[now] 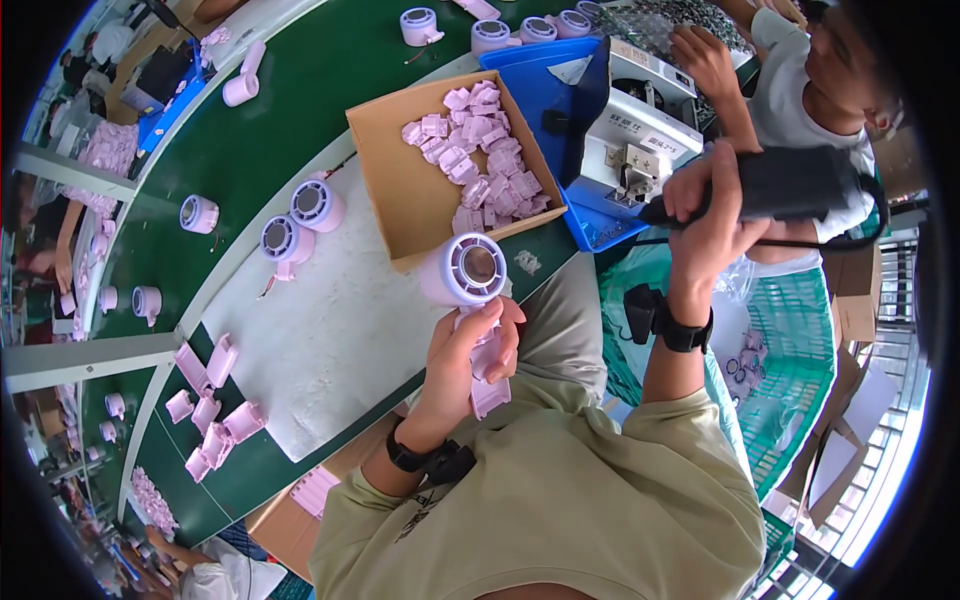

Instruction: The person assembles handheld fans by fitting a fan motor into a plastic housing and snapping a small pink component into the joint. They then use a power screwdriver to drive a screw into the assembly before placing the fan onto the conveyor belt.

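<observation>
My left hand (447, 375) is closed around the handle of a lilac handheld fan (462, 272). Its round vented head points up, with a dark disc in the middle. Lilac handle pieces show below my fingers. My right hand (708, 210) grips a black electric screwdriver (805, 185), held roughly level with its tip to the left. That tip is close to the front of a grey-white screw feeder (640, 125); whether they touch I cannot tell. Beyond the fan head, a cardboard box (385, 165) holds many small lilac plastic parts (510, 185).
The feeder sits in a blue tray (515, 65). Two fan heads (318, 205) rest on the white mat (310, 345), and loose lilac shells (215, 410) lie left. A green basket (790, 360) stands at my right. Across from it sits a co-worker (820, 90), one hand near a screw pile.
</observation>
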{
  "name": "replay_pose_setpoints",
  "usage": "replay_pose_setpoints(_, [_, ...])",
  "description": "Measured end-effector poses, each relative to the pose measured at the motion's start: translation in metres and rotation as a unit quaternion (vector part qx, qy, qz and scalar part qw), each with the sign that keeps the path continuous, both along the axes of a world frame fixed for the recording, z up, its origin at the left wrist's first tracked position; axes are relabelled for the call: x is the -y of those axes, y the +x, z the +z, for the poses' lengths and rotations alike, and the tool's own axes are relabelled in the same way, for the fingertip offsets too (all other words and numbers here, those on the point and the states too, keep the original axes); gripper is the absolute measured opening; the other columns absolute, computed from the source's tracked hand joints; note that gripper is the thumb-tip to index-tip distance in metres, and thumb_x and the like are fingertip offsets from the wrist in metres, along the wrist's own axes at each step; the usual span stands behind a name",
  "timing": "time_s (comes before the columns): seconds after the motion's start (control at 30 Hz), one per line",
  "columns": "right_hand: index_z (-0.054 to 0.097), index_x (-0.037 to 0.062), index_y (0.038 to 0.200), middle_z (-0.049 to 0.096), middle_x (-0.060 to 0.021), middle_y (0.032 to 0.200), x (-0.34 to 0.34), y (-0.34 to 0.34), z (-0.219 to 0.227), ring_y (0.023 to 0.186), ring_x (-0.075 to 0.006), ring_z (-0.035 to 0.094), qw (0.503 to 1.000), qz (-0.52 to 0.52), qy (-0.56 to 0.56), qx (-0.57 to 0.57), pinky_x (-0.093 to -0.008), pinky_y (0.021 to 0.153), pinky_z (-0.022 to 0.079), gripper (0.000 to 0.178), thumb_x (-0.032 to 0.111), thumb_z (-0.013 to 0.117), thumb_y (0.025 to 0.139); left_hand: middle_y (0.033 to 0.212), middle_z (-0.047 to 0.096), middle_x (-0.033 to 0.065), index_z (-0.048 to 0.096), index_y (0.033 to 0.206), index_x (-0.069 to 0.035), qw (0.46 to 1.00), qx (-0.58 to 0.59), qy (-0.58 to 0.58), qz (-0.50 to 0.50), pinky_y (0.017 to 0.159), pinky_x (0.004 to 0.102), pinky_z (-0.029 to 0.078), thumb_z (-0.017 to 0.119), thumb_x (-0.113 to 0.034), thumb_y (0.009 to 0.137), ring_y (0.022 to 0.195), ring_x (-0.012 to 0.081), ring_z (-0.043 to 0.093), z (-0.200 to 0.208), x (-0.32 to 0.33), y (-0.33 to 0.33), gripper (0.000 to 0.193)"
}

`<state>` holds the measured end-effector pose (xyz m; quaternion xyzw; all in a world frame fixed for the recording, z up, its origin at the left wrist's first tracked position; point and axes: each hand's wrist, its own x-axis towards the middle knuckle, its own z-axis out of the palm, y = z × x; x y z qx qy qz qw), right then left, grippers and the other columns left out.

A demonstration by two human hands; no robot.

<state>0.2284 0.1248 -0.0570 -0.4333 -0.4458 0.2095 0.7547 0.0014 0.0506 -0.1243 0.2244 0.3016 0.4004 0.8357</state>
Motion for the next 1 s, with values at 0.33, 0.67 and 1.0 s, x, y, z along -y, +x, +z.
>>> replay_pose_setpoints(0.33, [0.049,0.0062,0.104,0.041,0.0005,0.05,0.066,-0.057,0.036,0.036,-0.0062,0.034,0.947,0.229,0.132,-0.183,-0.0216,0.034,0.03,0.021,0.026,0.047,0.097,0.06,0.048,0.0022,0.057,0.097,-0.002,0.995,0.068,-0.051,0.046,0.045,0.0257,0.029,0.044,-0.031,0.099,0.042,0.0097,0.037,-0.003,0.002,0.007,0.032])
replay_pose_setpoints(0.67, [0.041,0.016,0.119,0.05,-0.0037,0.057,0.069,-0.081,0.018,0.042,-0.0148,0.043,0.899,0.397,0.123,-0.139,-0.0288,0.04,0.04,0.026,0.035,0.043,0.101,0.062,0.049,0.0057,0.057,0.093,0.0,0.988,0.115,-0.088,0.058,0.045,0.0268,0.032,0.053,-0.029,0.094,0.043,0.0116,0.04,0.002,0.007,0.0,0.03])
replay_pose_setpoints(1.0, [0.039,0.0148,0.123,0.051,-0.0053,0.063,0.066,-0.086,0.013,0.045,-0.0154,0.043,0.893,0.415,0.114,-0.131,-0.0298,0.042,0.04,0.029,0.034,0.042,0.102,0.063,0.046,0.0017,0.058,0.097,-0.002,0.99,0.114,-0.074,0.029,0.047,0.0257,0.027,0.046,-0.035,0.098,0.044,0.0103,0.038,0.009,0.01,0.0,0.034])
